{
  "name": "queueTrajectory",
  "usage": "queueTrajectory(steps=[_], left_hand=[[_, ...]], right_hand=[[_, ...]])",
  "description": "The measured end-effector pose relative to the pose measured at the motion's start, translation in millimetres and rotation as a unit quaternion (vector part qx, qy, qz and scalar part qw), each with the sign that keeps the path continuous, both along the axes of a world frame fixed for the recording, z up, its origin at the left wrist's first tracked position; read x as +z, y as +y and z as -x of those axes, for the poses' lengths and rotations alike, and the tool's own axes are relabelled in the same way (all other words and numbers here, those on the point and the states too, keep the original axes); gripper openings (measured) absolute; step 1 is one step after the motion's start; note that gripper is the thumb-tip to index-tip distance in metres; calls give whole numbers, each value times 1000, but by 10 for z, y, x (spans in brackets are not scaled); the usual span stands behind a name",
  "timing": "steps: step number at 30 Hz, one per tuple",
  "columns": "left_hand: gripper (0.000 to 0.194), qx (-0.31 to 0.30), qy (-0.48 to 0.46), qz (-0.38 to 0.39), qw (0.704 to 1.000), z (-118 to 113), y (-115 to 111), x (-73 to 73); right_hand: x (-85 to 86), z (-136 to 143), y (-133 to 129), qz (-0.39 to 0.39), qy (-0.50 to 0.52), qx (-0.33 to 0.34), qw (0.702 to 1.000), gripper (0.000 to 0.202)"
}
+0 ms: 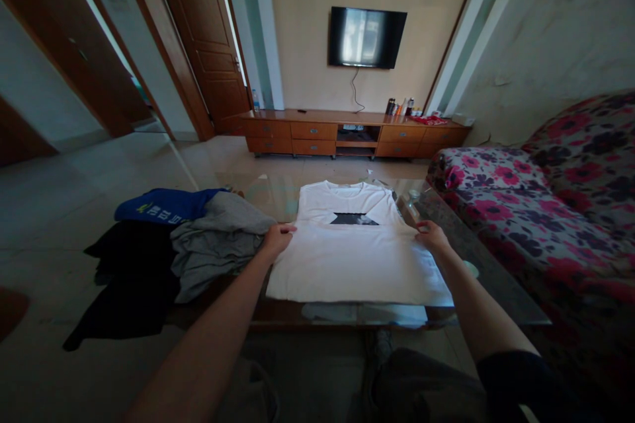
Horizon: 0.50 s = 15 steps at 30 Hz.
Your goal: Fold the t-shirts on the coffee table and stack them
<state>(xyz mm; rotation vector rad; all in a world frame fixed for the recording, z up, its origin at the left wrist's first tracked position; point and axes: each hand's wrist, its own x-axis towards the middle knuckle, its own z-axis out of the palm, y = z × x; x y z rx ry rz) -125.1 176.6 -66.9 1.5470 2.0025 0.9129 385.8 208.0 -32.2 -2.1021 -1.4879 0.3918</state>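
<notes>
A white T-shirt [354,261] lies spread on the glass-topped table [510,294], its neckline toward the far side. A dark printed patch shows on the chest, partly covered by a fold of cloth across the shirt. At the shirt's left edge, my left hand [280,238] pinches the fabric between thumb and fingers. Opposite it, my right hand [432,236] grips the right edge at about the same height. Both sleeves are out of sight.
Left of the shirt is a pile of clothes: a grey garment [218,244], a blue one [163,205] and black ones [133,264]. A glass jar [413,201] stands beyond my right hand. A flowered sofa [501,175] is on the right; a low wooden cabinet [312,135] stands ahead.
</notes>
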Motion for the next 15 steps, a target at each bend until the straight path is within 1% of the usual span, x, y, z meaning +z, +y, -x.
queueTrajectory(steps=[3,6,9,12,15], left_hand=[[35,9,21,18,1000,4,-10,54],[36,27,46,33,998,-7,-25,105],[48,43,53,41,997,-29,-43,128],[60,50,36,58,996,-54,-53,125],[63,49,-1,83,995,-80,-49,119]], right_hand=[[24,-14,-23,4,7,1,1000,39],[37,-15,-47,-4,7,-1,1000,41],[31,-16,-63,-13,1,-5,1000,42],[-6,-27,-62,-8,-8,-11,1000,40],[-61,-58,-33,-3,-14,-5,1000,41]])
